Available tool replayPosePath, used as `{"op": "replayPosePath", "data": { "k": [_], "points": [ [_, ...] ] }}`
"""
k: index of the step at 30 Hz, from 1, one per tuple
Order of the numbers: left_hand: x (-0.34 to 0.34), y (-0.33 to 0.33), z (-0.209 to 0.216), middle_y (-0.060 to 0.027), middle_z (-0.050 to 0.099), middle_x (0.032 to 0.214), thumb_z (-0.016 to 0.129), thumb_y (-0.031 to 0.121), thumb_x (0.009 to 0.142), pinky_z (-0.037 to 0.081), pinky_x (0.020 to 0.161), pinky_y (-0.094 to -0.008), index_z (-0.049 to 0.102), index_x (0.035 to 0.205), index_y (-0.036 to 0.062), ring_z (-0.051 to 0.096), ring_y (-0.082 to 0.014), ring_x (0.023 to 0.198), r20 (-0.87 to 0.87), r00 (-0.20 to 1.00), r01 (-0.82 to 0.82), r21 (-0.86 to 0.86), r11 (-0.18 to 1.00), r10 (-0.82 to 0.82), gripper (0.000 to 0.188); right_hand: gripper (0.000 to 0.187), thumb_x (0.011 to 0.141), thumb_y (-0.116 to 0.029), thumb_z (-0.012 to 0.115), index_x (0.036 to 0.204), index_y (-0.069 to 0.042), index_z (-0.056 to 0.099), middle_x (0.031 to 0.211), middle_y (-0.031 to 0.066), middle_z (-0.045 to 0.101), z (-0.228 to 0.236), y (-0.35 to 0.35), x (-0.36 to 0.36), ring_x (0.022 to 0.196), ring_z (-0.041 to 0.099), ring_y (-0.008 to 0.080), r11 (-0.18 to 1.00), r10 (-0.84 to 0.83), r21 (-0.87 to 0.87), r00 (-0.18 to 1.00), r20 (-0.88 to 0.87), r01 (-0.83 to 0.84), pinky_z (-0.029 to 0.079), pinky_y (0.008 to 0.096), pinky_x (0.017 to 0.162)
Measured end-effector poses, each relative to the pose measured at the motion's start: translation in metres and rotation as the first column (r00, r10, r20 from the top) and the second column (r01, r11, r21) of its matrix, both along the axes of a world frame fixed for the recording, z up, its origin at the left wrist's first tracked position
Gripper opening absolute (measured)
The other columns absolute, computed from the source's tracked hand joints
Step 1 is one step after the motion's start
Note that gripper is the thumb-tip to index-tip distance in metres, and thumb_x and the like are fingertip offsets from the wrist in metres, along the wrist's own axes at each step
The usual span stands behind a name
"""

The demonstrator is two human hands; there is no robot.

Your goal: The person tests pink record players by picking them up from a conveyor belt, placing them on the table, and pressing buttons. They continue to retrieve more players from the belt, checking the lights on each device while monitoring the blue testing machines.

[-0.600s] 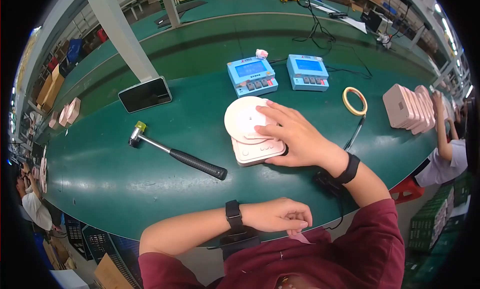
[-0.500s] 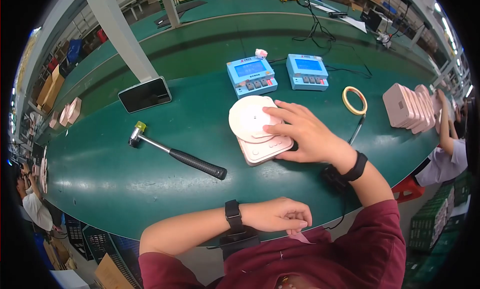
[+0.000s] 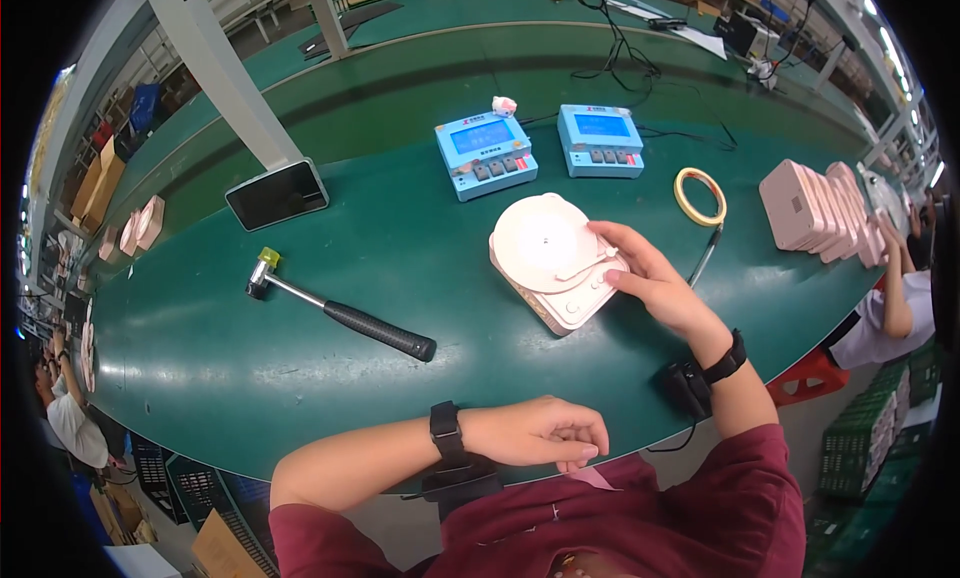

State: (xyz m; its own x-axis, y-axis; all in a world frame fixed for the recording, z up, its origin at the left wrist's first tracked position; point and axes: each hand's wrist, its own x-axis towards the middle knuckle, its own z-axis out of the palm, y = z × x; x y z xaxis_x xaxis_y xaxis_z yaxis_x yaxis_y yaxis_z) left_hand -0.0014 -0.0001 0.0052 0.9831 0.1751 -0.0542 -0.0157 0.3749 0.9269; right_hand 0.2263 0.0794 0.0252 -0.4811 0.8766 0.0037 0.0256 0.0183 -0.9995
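A pale pink miniature record player (image 3: 546, 242) lies on the green table in front of me, a round disc on top and small round buttons along its near edge. My right hand (image 3: 655, 283) grips its right side, the thumb by the buttons and the fingers near the tonearm. My left hand (image 3: 545, 430) rests at the table's near edge, fingers loosely curled with nothing visible in them. To the left lies a hammer (image 3: 345, 316) with a black handle and a yellow tip.
Two blue testers (image 3: 487, 158) with screens stand behind the player. A tape roll (image 3: 700, 197), a pen (image 3: 706, 256) and a row of pink cases (image 3: 812, 210) are at the right. A black device (image 3: 686, 388) sits near my right wrist, and a phone-like screen (image 3: 277, 194) leans on the post. Co-workers sit at both sides.
The record player has turned and shifted slightly right. My right hand has moved from over its disc to its right side. The left hand stays curled at the table edge.
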Motion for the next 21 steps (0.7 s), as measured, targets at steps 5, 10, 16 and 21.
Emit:
{"op": "replayPosePath", "data": {
  "k": [5,10,16,21],
  "points": [
    [-0.002,0.002,-0.001,-0.005,0.062,0.087,0.05,0.018,0.1,0.053,0.074,-0.0264,0.056,0.11,-0.0005,0.063,-0.0107,0.081,0.013,1.0,0.004,0.008,1.0,-0.004,0.022,0.062,0.089,-0.005,0.052,0.148,-0.002,0.031,0.149,0.0103,0.035,-0.012,-0.002,-0.006,0.133,0.04,0.0175,0.992,-0.104,-0.078,0.99,-0.091,0.097,0.03,0.0297,0.11],
    [-0.002,0.003,-0.002,-0.0054,0.063,0.087,0.051,0.015,0.099,0.053,0.074,-0.0261,0.055,0.11,-0.0008,0.063,-0.0107,0.081,-0.016,1.0,0.016,-0.018,1.0,-0.016,0.02,0.066,0.089,-0.004,0.051,0.15,-0.002,0.026,0.149,0.0105,0.037,-0.013,-0.001,-0.006,0.133,0.039,0.0173,0.991,-0.075,-0.114,0.995,-0.063,0.068,0.03,0.0298,0.11],
    [-0.001,0.004,-0.001,-0.0058,0.063,0.089,0.053,0.013,0.098,0.053,0.075,-0.0256,0.055,0.111,-0.0008,0.063,-0.0105,0.08,-0.012,1.0,0.02,-0.006,1.0,-0.02,0.019,0.063,0.089,-0.006,0.052,0.148,0.0,0.029,0.145,0.0106,0.041,-0.014,-0.001,-0.004,0.132,0.04,0.0183,0.991,-0.107,-0.086,0.992,-0.066,0.101,0.03,0.0304,0.11],
    [-0.002,0.003,-0.003,-0.0058,0.064,0.09,0.054,0.014,0.098,0.053,0.075,-0.0251,0.055,0.111,-0.0003,0.063,-0.01,0.079,0.016,1.0,0.011,0.0,1.0,-0.011,0.02,0.06,0.09,-0.009,0.053,0.145,0.001,0.032,0.143,0.0112,0.042,-0.015,-0.005,-0.009,0.132,0.04,0.0191,0.992,-0.127,0.005,0.992,0.012,0.127,0.029,0.031,0.11]
  ]
}}
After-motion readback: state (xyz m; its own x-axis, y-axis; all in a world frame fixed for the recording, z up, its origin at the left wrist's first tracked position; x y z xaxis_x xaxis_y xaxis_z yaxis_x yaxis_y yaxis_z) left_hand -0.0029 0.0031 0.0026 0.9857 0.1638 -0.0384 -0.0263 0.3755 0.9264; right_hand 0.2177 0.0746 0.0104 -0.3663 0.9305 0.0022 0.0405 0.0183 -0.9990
